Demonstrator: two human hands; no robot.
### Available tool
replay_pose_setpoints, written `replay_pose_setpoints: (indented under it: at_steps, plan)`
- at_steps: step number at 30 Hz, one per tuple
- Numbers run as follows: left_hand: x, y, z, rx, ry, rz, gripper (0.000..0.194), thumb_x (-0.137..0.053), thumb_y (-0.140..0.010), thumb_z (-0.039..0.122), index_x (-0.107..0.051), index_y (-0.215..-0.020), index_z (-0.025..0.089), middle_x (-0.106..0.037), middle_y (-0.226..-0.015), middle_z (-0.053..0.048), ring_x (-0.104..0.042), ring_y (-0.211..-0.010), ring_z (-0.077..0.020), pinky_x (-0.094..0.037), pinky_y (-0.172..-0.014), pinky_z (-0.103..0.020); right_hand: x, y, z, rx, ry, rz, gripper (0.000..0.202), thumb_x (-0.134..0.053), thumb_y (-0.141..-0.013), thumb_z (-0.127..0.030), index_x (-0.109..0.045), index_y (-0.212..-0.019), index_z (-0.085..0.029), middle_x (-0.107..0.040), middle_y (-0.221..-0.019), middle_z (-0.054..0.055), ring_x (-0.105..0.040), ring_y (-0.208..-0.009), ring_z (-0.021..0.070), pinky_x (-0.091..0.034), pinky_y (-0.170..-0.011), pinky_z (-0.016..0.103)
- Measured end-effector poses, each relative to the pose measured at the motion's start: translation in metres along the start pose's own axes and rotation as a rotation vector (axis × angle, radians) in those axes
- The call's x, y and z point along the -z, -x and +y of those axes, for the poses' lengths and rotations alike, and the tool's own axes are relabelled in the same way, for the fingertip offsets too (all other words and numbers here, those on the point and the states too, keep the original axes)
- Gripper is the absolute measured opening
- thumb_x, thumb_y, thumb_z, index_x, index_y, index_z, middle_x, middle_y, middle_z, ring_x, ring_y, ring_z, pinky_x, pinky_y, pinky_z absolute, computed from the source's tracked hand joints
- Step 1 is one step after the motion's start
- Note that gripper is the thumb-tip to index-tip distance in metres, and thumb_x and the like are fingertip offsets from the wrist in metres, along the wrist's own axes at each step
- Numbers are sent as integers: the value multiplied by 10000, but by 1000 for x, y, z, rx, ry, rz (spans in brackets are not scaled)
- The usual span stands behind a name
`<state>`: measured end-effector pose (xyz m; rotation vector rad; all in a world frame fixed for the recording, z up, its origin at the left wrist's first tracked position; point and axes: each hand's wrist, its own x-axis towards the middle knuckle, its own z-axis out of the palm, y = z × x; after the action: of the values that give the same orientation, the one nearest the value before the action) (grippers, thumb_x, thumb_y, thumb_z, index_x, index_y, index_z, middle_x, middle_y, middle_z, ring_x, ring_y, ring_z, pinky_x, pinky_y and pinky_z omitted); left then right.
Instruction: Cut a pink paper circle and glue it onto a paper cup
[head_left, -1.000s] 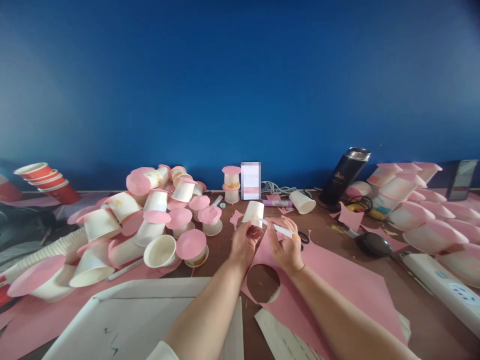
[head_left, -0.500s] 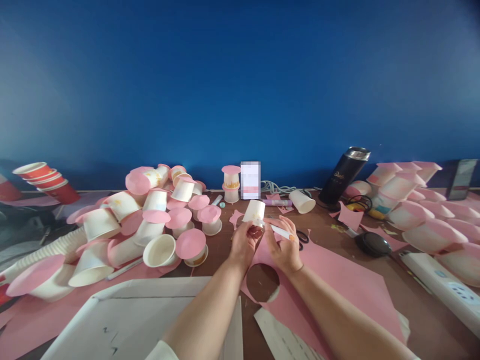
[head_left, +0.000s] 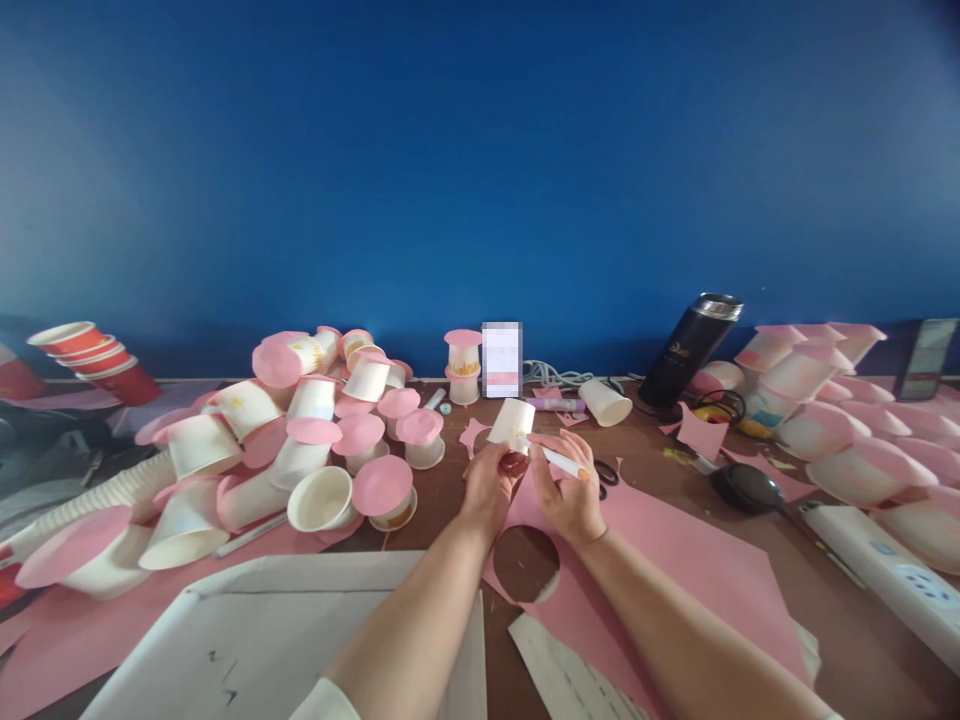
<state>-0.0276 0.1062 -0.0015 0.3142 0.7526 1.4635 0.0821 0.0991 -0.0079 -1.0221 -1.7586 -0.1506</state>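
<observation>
My left hand (head_left: pixel 491 487) is closed on a white paper cup (head_left: pixel 512 424), which is tilted with its narrower end toward the wall. In my right hand (head_left: pixel 571 494) is a white marker pen (head_left: pixel 559 460) with an orange end, its tip at the cup's side near my left fingers. Yellowish marks show faintly on the cup. Below both hands lies a sheet of pink paper (head_left: pixel 690 565) with a round hole cut in it. Black scissor handles (head_left: pixel 606 478) stick out beside my right hand.
Paper cups with pink discs (head_left: pixel 382 487) crowd the left, more pink-topped cups (head_left: pixel 862 470) the right. At the back stand a phone (head_left: pixel 502 360), a two-cup stack (head_left: pixel 463 367) and a black thermos (head_left: pixel 686 350). A white power strip (head_left: pixel 885 570) lies right, a white board (head_left: pixel 285 640) front left.
The cup in my left hand has shifted very slightly to the right. Both hands keep nearly the same position, with the pen still at the cup.
</observation>
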Motion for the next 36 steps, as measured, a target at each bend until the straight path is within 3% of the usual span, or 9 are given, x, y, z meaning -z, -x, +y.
replay_pose_setpoints:
  at_steps: [12,36]
  plan:
    - [3,-1,-2,-24,-83,-27,171,-677,-600,272,-538,-631,178,-557,-589,17,-545,-578,-106,-462,-706,-274,1,-2,-1,-3,21,0,175,-534,-893,-167,-592,-1039,-245,-723,-944,35,-678,-889,207,-418,-969,423]
    - [4,-4,-2,-26,-15,-41,145,-677,-627,234,-553,-634,160,-576,-587,14,-550,-587,-100,-447,-680,-253,0,-1,-1,-23,42,-2,138,-532,-894,-182,-608,-1004,-218,-722,-915,36,-671,-872,195,-403,-978,436]
